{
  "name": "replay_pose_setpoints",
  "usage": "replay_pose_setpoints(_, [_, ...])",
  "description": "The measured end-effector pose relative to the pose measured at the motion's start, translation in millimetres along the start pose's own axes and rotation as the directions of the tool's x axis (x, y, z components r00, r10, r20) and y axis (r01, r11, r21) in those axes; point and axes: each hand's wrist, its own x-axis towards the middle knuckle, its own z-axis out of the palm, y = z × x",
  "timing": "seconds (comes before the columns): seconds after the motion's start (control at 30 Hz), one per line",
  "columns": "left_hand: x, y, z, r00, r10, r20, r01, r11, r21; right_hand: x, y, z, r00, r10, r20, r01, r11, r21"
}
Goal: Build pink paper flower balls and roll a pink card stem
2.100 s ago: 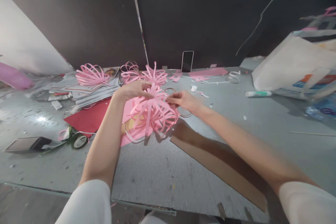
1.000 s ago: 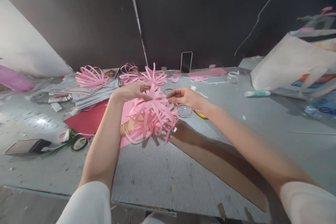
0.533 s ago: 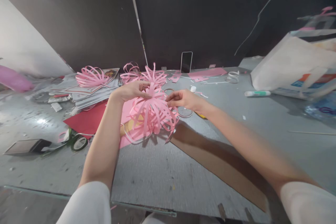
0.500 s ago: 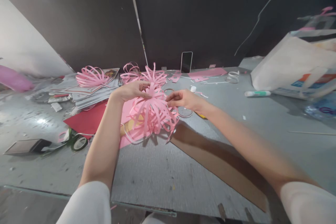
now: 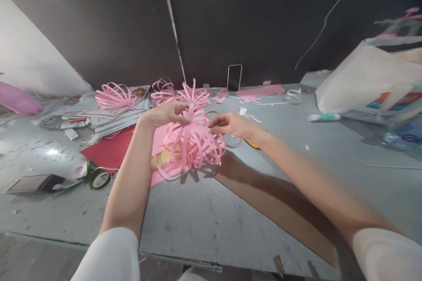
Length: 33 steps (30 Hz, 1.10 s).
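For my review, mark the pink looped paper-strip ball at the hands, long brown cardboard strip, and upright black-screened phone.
Pink looped paper-strip ball point(image 5: 194, 134), head view, central strips.
Long brown cardboard strip point(image 5: 278, 204), head view, flat face.
Upright black-screened phone point(image 5: 234, 78), head view, screen centre.

I work in what looks like a craft workshop, at a scuffed grey bench point(image 5: 198, 219) flecked with scraps point(image 5: 70, 134) against a black wall point(image 5: 263, 22). Looped pink strips point(image 5: 194, 134), red paper point(image 5: 114, 147), stacked sheets point(image 5: 114, 120), tape point(image 5: 108, 178) and cardboard point(image 5: 263, 197) around me show it. Whether it sits in a studio or a home, I cannot tell.
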Motion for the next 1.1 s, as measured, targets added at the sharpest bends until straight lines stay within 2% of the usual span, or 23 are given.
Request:
replay_pose_setpoints(0.33, [1,0,-1.4,1.0,-0.026,-0.014,0.027,1.0,0.013,0,-1,-3,1.0,-0.003,-0.005,0.002,1.0,-0.025])
replay_pose_setpoints(0.57, [-3,5,2.2,0.999,-0.033,-0.032,0.033,0.999,-0.004,-4,-4,-8,0.998,-0.01,-0.063,0.01,1.0,0.0])
replay_pose_setpoints(1.1, [-3,11,5.9,0.999,-0.026,-0.042,0.027,1.0,0.015,-3,-3,-7,0.998,-0.025,-0.052,0.025,1.0,0.0])
